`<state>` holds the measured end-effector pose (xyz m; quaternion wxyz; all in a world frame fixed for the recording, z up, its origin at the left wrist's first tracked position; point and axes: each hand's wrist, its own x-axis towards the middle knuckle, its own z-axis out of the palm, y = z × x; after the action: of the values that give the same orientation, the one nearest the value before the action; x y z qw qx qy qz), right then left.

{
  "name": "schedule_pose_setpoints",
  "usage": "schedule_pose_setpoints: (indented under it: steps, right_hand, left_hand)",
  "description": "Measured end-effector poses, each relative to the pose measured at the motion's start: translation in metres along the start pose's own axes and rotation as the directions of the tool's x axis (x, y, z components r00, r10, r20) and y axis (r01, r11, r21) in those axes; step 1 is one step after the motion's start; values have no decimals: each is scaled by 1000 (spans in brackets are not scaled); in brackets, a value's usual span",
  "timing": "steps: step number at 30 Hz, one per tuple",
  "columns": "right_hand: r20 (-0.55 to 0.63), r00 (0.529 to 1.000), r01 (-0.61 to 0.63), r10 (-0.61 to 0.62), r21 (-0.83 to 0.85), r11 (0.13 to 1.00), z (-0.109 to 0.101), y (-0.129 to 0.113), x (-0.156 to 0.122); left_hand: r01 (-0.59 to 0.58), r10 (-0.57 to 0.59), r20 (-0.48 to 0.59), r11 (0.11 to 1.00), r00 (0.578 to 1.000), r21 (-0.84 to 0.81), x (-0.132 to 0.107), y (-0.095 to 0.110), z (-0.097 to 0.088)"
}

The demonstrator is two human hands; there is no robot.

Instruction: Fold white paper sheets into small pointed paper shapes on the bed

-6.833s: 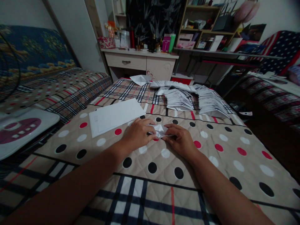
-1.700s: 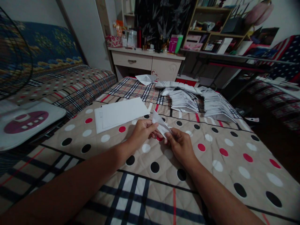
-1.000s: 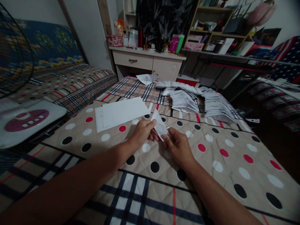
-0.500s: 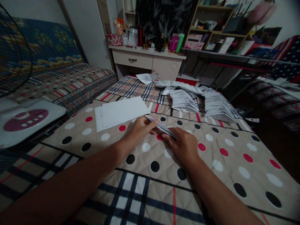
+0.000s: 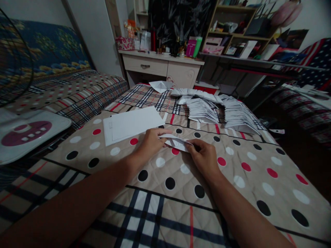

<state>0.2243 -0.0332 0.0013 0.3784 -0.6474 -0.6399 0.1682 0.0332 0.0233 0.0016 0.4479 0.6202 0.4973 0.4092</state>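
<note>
A small folded white paper piece (image 5: 176, 142) is held just above the quilted bed cover (image 5: 232, 179) between both hands. My left hand (image 5: 151, 142) pinches its left end with the fingers closed. My right hand (image 5: 204, 156) grips its right end, fingers curled round the edge. The paper lies nearly flat, tilted a little. A stack of flat white sheets (image 5: 133, 123) rests on the cover just beyond my left hand.
Rows of several folded white paper pieces (image 5: 219, 112) lie further up the bed, with one bigger folded piece (image 5: 160, 86) behind them. A fan base (image 5: 28, 132) stands at the left. A dresser (image 5: 160, 67) and cluttered shelves (image 5: 232, 31) line the far wall.
The paper stood upright between my hands a second ago; it has been turned down to lie nearly flat, and both hands have shifted slightly along it.
</note>
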Motion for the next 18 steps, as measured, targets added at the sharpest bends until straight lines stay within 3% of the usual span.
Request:
schedule_pose_setpoints:
  steps: [7,12,15,18]
  right_hand:
    - [-46,995,-94,88,-150,984,-9,0,4]
    - [-104,988,-133,116,-181,974,-11,1,7]
    - [-87,987,-145,132,-172,974,-11,0,7]
    - [-83,985,-160,150,-128,979,-11,1,7]
  left_hand:
    - [-223,237,-37,949,971,224,2,-3,-8]
    - [-529,558,34,762,829,373,-3,7,-12]
    - [-643,645,152,651,749,404,-6,8,-11]
    - [-693,665,242,581,707,427,-4,2,-10]
